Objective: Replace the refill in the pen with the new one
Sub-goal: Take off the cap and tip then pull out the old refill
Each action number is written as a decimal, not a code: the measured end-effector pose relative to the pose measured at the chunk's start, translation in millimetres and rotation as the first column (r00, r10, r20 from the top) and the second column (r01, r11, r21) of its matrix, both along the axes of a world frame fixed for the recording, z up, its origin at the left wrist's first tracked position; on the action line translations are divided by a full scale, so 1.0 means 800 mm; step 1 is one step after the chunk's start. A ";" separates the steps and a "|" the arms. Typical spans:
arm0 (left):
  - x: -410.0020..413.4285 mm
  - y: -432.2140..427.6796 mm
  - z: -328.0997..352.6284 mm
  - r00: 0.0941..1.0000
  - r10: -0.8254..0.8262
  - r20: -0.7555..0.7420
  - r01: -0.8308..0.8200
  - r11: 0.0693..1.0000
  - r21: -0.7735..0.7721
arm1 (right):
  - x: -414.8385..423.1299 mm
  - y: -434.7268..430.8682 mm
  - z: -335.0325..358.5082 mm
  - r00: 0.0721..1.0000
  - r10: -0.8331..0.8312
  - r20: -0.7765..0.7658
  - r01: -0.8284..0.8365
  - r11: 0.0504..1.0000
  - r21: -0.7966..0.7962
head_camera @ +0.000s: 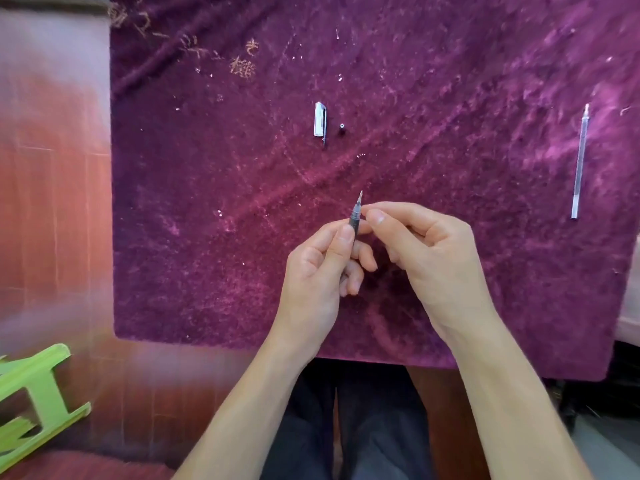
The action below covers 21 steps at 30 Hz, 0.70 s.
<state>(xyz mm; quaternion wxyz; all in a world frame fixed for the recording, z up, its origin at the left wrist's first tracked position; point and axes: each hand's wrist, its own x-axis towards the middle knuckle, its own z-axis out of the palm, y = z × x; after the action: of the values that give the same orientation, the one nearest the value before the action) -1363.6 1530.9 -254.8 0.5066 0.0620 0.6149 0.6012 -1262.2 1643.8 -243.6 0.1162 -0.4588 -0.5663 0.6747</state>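
My left hand holds a dark pen upright over the purple cloth, its metal tip pointing away from me. The fingertips of my right hand pinch the pen just below the tip. Most of the barrel is hidden inside my left hand. A clear pen cap with a clip lies further back at the centre. Beside the cap sits a small black piece. A long thin clear refill lies alone at the far right of the cloth.
The purple cloth covers a small table above my knees. Left of it is a reddish wooden floor. A green plastic stool lies tipped at the lower left. Small bits of debris dot the cloth's far left corner.
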 end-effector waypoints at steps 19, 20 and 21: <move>0.035 -0.024 -0.003 0.997 -0.072 -0.010 0.072 0.997 -0.024 | 0.024 -0.015 -0.007 0.995 -0.097 -0.013 0.096 0.993 -0.074; 0.036 -0.025 -0.004 0.997 -0.071 -0.012 0.070 0.997 -0.024 | 0.023 -0.013 -0.007 0.994 -0.108 -0.016 0.107 0.991 -0.079; 0.036 -0.025 -0.004 0.997 -0.070 -0.014 0.070 0.997 -0.024 | 0.021 -0.009 -0.006 0.993 -0.119 -0.013 0.118 0.990 -0.082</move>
<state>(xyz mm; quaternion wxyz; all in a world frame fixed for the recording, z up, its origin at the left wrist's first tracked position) -1334.8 1511.1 -258.1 0.5234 0.0819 0.6232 0.5753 -1245.5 1636.2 -248.2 0.1425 -0.4898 -0.5091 0.6932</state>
